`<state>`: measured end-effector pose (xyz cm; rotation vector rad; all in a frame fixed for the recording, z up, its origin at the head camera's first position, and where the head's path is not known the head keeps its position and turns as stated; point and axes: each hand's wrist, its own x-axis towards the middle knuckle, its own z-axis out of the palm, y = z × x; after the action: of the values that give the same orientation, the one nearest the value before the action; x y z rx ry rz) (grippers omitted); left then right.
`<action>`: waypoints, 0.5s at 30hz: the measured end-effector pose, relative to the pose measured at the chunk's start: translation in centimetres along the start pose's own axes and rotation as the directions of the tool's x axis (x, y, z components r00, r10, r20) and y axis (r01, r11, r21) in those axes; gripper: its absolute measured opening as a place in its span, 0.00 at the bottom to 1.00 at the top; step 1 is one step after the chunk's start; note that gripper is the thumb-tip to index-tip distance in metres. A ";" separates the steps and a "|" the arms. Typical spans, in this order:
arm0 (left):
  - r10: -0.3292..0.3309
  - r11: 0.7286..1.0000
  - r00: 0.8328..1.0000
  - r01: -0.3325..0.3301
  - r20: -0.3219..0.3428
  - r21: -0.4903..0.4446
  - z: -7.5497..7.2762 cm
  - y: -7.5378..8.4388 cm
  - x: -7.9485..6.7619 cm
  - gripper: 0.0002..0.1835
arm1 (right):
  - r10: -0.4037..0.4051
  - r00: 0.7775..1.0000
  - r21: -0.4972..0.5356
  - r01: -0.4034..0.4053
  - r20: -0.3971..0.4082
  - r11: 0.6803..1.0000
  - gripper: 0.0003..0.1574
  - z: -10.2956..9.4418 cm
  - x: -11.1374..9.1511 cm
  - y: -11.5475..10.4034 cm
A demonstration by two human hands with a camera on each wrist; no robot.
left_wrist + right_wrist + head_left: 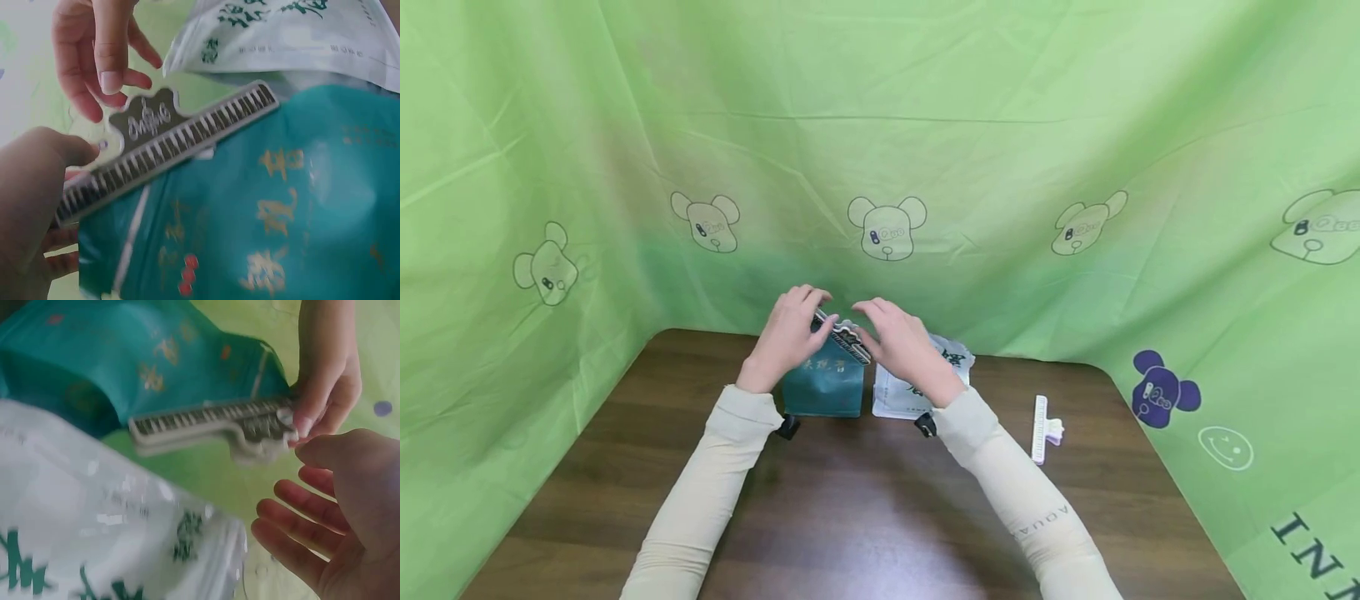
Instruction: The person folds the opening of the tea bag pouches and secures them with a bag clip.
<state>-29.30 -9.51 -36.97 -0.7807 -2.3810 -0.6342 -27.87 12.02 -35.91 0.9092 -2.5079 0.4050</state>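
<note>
A black-and-white sealing clip (850,342) with a piano-key pattern lies slantwise along the top edge of a teal bag (823,392) with gold characters. My left hand (786,329) pinches one end of this clip, its thumb on the near face in the left wrist view. Beside the clip's scalloped handle (147,119), my right hand (906,342) hovers with fingers loosely bent and nothing between them. In the right wrist view its thumb (319,450) comes close to the handle; contact is unclear. Whether the clip's bars grip the bag cannot be told.
A white bag (891,400) with dark green characters stands right of the teal one, partly behind my right forearm. Farther right on the brown table (880,517) lies a pale purple clip (1040,429). Green cloth (887,150) hangs around the table's back and sides.
</note>
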 end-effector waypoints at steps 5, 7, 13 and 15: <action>0.074 0.995 0.997 -0.073 -0.014 0.070 0.9 1.8 1.0 0.13 | 0.018 0.998 -0.026 -0.020 -0.056 0.999 0.21 -0.9 -1.5 1.9; 0.104 0.990 0.995 -0.104 -0.004 0.092 1.6 2.6 1.5 0.13 | 0.042 0.997 -0.037 -0.045 -0.067 0.998 0.20 -1.0 -2.3 2.8; 0.126 0.977 0.989 -0.136 0.070 0.164 3.9 5.7 2.4 0.14 | 0.115 0.990 -0.038 -0.119 -0.081 0.992 0.19 -0.8 -4.6 5.0; 0.133 0.972 0.986 -0.148 0.098 0.180 4.7 6.7 2.6 0.15 | 0.133 0.988 -0.038 -0.137 -0.081 0.990 0.19 -0.6 -5.3 5.5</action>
<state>-28.45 -0.97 -37.12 -0.8991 -2.3930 -0.3201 -27.70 19.17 -38.73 0.6957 -2.5040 0.4189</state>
